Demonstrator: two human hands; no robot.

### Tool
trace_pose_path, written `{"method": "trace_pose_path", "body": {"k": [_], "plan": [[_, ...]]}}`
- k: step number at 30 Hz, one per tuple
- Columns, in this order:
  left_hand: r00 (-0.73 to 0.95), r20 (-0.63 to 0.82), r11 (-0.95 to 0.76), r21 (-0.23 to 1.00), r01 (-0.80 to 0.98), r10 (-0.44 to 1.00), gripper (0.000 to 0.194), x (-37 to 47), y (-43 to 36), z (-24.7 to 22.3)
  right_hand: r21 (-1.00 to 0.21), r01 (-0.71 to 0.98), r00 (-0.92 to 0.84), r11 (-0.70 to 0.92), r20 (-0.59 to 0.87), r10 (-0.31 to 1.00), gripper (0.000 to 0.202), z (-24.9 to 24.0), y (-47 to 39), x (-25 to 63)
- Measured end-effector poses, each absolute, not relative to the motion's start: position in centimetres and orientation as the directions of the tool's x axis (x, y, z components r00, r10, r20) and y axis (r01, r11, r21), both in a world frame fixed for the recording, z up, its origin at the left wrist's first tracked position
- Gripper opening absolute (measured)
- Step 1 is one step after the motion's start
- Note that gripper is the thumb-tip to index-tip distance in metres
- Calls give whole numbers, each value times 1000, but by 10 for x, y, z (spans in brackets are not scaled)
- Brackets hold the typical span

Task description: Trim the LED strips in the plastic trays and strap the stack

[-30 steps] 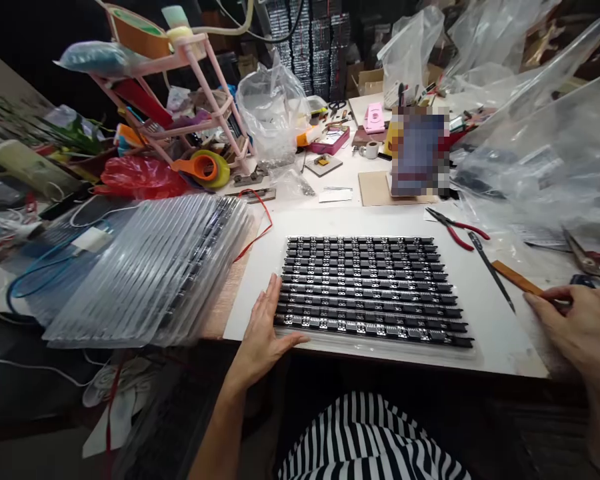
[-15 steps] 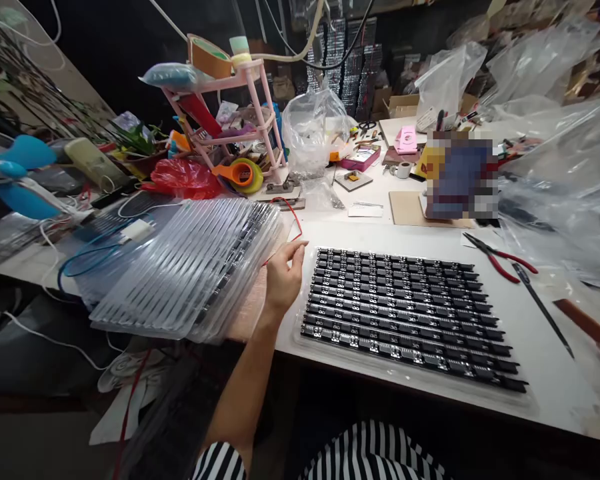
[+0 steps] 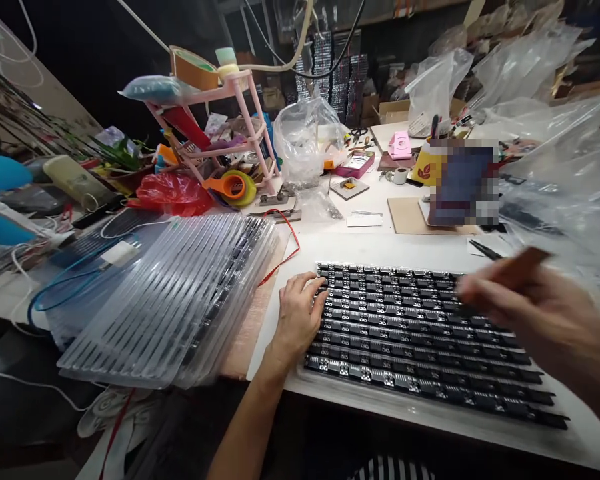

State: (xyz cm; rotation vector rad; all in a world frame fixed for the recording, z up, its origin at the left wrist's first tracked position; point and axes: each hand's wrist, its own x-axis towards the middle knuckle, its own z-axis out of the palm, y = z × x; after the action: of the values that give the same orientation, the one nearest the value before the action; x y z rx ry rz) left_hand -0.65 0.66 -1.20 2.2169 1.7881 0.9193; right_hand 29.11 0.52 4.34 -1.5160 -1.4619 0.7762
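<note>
A clear plastic tray (image 3: 360, 399) on the white table holds several rows of black circuit board strips (image 3: 395, 313). My left hand (image 3: 297, 313) is at the tray's left side, thumb and forefinger closed about the end of a strip near the back. Over the tray's right part, my right hand (image 3: 535, 307) is closed on a flat reddish-brown piece (image 3: 520, 265), blurred by motion; its exact kind does not show. Behind that hand, pliers (image 3: 485, 250) are mostly hidden.
Stacked clear plastic trays (image 3: 155, 300) stand on the left, a red cord (image 3: 293, 250) beside them. A pink rack (image 3: 250, 127) with tape rolls is behind. Plastic bags (image 3: 570, 167) crowd the right. A cardboard piece (image 3: 410, 217) lies beyond the strips.
My left hand has come down and right onto the strip ends. My right hand has swung in from the right edge over the tray, carrying the brown piece. The view has shifted slightly.
</note>
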Motion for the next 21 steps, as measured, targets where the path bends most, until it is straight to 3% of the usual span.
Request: {"method": "trace_pose_path", "body": {"k": [2, 5, 16, 21], "plan": [[129, 344, -281, 441, 852, 930, 23, -6, 6, -12, -969, 245, -184, 30, -16, 983, 35, 48, 30, 253], [160, 306, -278, 397, 875, 939, 25, -6, 5, -13, -998, 58, -373, -33, -53, 926, 48, 44, 60, 202], [210, 252, -282, 299, 912, 945, 29, -5, 3, -11, -998, 32, -471, -60, -68, 879, 68, 5, 105, 153], [209, 258, -281, 286, 916, 943, 29, -5, 4, -11, -998, 25, -503, -61, -65, 862, 62, 5, 106, 152]]}}
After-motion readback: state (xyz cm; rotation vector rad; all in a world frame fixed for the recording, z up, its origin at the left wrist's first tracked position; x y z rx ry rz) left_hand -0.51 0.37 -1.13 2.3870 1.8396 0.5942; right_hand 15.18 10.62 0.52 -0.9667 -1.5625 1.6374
